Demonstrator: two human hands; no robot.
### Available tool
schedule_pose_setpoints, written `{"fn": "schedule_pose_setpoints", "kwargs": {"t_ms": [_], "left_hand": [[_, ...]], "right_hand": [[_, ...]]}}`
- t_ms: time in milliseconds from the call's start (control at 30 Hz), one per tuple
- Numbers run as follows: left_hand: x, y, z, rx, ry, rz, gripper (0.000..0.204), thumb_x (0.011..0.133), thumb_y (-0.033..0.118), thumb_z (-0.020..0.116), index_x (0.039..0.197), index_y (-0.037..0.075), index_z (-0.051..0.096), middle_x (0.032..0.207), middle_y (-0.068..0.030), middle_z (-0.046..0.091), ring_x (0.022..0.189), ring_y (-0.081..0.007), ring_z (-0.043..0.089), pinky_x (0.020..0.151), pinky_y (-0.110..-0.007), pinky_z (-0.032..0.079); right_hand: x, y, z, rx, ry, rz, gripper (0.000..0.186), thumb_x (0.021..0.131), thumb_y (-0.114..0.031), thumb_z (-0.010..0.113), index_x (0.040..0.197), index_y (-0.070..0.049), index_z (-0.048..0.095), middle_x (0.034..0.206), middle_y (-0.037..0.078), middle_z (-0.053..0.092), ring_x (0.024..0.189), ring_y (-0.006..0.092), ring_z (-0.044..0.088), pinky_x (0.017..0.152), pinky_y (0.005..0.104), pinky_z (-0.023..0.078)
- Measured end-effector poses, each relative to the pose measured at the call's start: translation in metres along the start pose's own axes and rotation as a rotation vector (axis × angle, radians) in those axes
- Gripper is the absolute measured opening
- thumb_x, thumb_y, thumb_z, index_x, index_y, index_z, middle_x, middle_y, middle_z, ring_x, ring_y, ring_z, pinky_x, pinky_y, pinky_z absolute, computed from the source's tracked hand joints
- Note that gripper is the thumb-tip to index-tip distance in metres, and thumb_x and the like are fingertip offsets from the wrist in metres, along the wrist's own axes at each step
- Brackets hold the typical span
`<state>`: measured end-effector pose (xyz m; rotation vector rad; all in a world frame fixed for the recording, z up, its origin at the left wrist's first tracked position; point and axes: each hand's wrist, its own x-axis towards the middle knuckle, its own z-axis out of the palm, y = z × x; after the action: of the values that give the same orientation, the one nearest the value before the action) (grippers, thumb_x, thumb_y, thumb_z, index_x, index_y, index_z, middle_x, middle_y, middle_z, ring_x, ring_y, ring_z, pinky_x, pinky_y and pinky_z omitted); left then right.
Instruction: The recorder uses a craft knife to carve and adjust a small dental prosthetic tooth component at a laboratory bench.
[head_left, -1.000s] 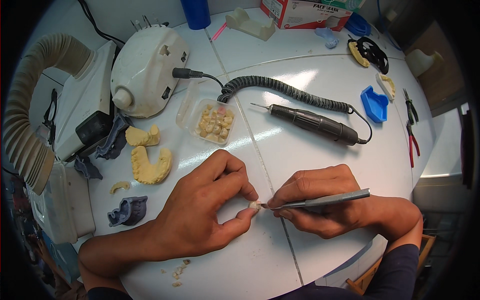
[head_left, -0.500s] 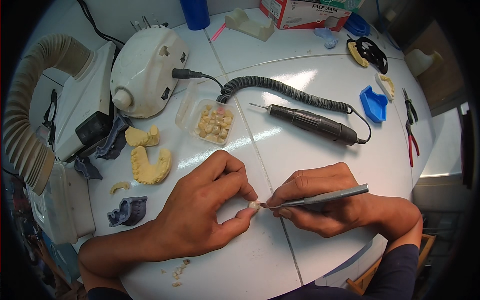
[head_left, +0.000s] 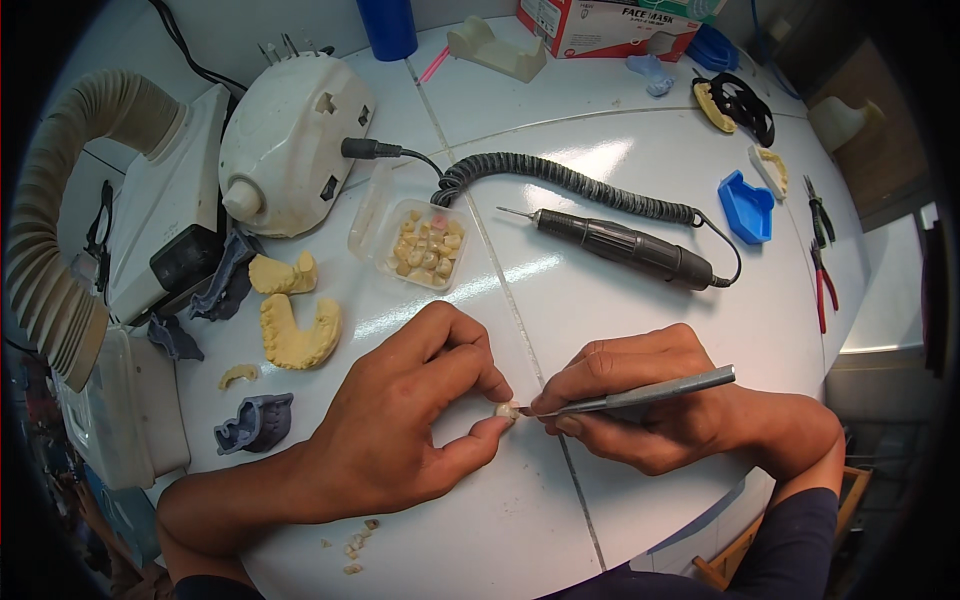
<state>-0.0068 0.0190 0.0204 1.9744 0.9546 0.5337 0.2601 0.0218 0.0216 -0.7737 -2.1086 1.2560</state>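
My left hand (head_left: 405, 405) pinches a small tooth-shaped piece, a dental crown (head_left: 507, 411), between thumb and index finger just above the white table. From the other side, my right hand (head_left: 640, 395) grips a slim metal carving knife (head_left: 670, 390) like a pen. Its tip meets the crown or lies right against it; contact is too small to tell. Below my left forearm lie several loose tooth-like bits (head_left: 355, 545). Beyond my hands stands a lidded clear box (head_left: 425, 243) full of more crowns.
A black corded handpiece (head_left: 625, 245) lies beyond my right hand, its coiled cable running to a white control unit (head_left: 290, 150). Yellow dental casts (head_left: 300, 335) and grey impression pieces (head_left: 253, 423) sit at left, beside a suction hose (head_left: 60, 210). Pliers (head_left: 823, 290) and a blue mould (head_left: 746, 208) lie right.
Hardly anything differs. Both hands keep their pose on the crown and the knife, and the whole view has shifted very slightly.
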Motion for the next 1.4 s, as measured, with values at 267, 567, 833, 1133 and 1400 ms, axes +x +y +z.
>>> {"fn": "schedule_pose_setpoints", "kwargs": {"t_ms": [267,567,833,1133,1400], "left_hand": [[-0.0003,-0.0002,-0.0005,0.008,-0.003,-0.001,0.023,0.081,0.006,0.086,0.100,0.002,0.073,0.110,-0.0085,0.056,0.093,-0.0165,0.061,0.074,-0.028,0.050],[0.0000,0.0003,-0.0008,0.007,-0.003,-0.011,0.024,0.080,0.006,0.086,0.100,0.002,0.074,0.110,-0.0082,0.056,0.092,-0.0159,0.061,0.073,-0.027,0.050],[-0.0003,-0.0033,0.0004,0.010,0.009,0.016,0.024,0.080,0.006,0.086,0.100,0.003,0.073,0.111,-0.0074,0.056,0.088,-0.0142,0.060,0.069,-0.027,0.048],[0.0012,0.0039,-0.0055,-0.022,-0.044,-0.080,0.023,0.082,0.008,0.086,0.100,0.005,0.073,0.112,-0.0049,0.054,0.079,-0.0096,0.054,0.063,-0.024,0.042],[-0.0003,0.0007,-0.0047,-0.021,-0.044,-0.068,0.023,0.081,0.009,0.086,0.100,0.005,0.072,0.113,-0.0042,0.054,0.073,-0.0075,0.052,0.060,-0.024,0.040]], "right_hand": [[-0.0016,0.0030,0.0031,0.006,0.017,-0.017,0.026,0.088,0.000,0.075,0.114,-0.001,0.074,0.093,0.013,0.076,0.074,0.0275,0.074,0.064,0.0341,0.058],[-0.0013,0.0027,0.0029,-0.004,0.029,-0.010,0.026,0.088,0.000,0.074,0.114,-0.001,0.074,0.095,0.014,0.076,0.075,0.0277,0.075,0.065,0.0342,0.059],[-0.0001,0.0024,0.0016,-0.004,0.004,-0.034,0.024,0.088,0.001,0.074,0.112,0.002,0.073,0.094,0.013,0.076,0.075,0.0273,0.075,0.065,0.0341,0.059],[-0.0025,-0.0002,-0.0046,0.337,0.079,0.231,0.016,0.101,-0.006,0.064,0.109,0.008,0.066,0.094,0.016,0.076,0.083,0.0192,0.079,0.070,0.0291,0.066],[-0.0010,-0.0019,-0.0032,0.338,0.064,0.272,0.015,0.101,-0.004,0.064,0.109,0.009,0.067,0.094,0.016,0.076,0.085,0.0195,0.079,0.072,0.0288,0.066]]}}
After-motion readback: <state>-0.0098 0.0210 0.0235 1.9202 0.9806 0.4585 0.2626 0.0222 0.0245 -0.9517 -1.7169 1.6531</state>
